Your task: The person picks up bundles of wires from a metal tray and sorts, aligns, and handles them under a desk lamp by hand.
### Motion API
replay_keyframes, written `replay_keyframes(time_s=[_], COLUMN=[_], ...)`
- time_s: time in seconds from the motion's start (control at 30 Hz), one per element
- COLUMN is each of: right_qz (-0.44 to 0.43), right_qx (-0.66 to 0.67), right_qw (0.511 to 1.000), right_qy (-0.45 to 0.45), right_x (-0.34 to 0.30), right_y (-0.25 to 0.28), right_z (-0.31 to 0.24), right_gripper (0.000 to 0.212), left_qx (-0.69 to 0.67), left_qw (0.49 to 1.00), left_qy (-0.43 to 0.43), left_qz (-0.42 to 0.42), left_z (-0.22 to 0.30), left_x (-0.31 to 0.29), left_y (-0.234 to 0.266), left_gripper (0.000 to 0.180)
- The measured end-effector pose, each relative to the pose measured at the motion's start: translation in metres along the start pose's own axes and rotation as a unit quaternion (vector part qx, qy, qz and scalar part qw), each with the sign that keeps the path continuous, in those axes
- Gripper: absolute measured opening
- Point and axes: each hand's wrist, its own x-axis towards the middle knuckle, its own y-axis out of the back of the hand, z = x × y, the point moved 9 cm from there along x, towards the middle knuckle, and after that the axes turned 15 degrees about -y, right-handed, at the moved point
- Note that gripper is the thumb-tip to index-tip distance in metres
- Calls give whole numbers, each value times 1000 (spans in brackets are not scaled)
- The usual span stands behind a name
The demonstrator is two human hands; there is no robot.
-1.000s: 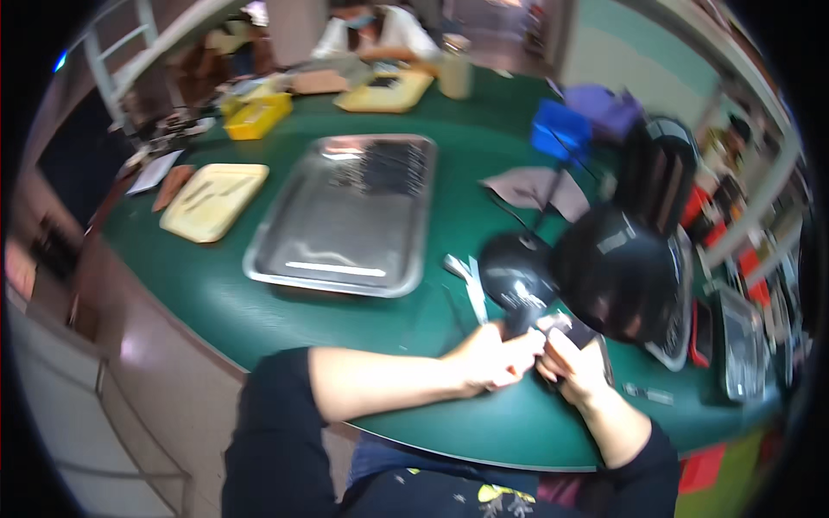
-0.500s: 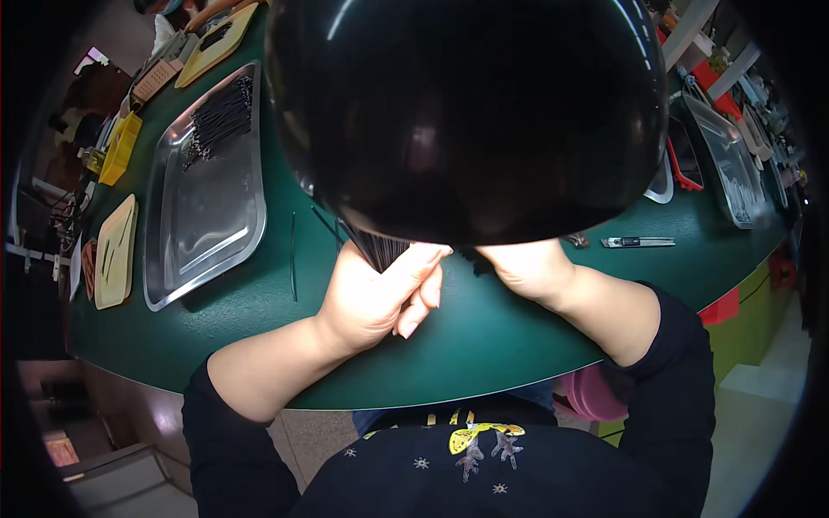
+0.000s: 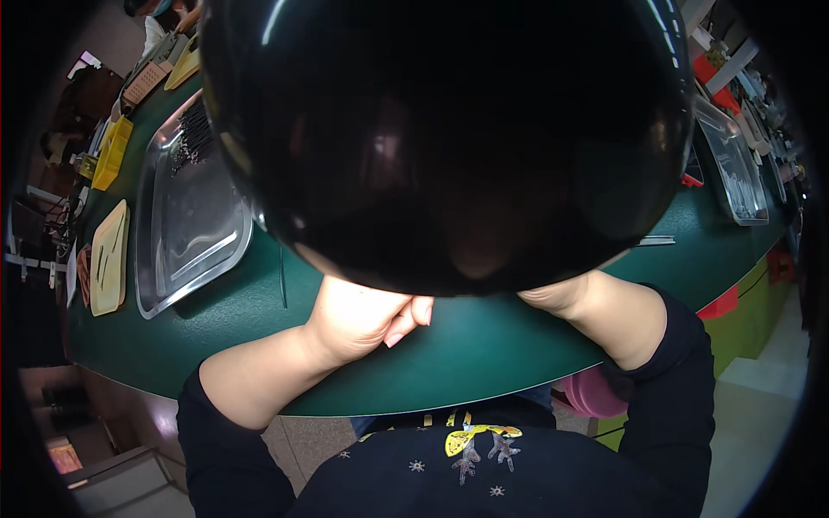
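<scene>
A large glossy black dome (image 3: 449, 155) hangs over the table and covers much of what my hands do. My left hand (image 3: 358, 318) sits under its front rim, brightly lit, its fingers curled closed. The bundle of thin black strands it gripped half a second ago is now behind the dome. Of my right hand (image 3: 553, 298) only the wrist and heel show; its fingers are hidden. On the green table left of my left hand lies one loose black strand (image 3: 282, 281). Further left, a shiny metal tray (image 3: 194, 263) holds a pile of similar black strands (image 3: 194, 138).
A cream tray (image 3: 110, 272) and a yellow bin (image 3: 112, 155) line the far left. At right, a utility knife's end (image 3: 658, 241) shows beside the dome, with a clear plastic tray (image 3: 734, 168) beyond. Another person (image 3: 164, 13) is at upper left.
The dome covers more of the view, reaching lower and wider. It now hides the strands in my left hand, more of my right hand and most of the knife. Both hands sit slightly lower.
</scene>
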Motion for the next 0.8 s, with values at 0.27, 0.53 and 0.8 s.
replay_keyframes(time_s=[0.27, 0.53, 0.8], right_qz=[99, 97, 123], right_qx=[-116, -100, -60], right_qw=[976, 976, 985], right_qy=[154, 169, 110], right_x=[-9, -10, -10], right_y=[16, 14, 25], right_z=[-21, -21, -19], right_gripper=[17, 18, 16], left_qx=[66, 49, 63], left_qw=[998, 997, 997], left_qy=[7, 42, 40], left_qz=[7, 45, 22], left_z=[1, -3, -7], left_x=[2, 0, 0], left_y=[-2, 3, 2], left_gripper=[13, 19, 23])
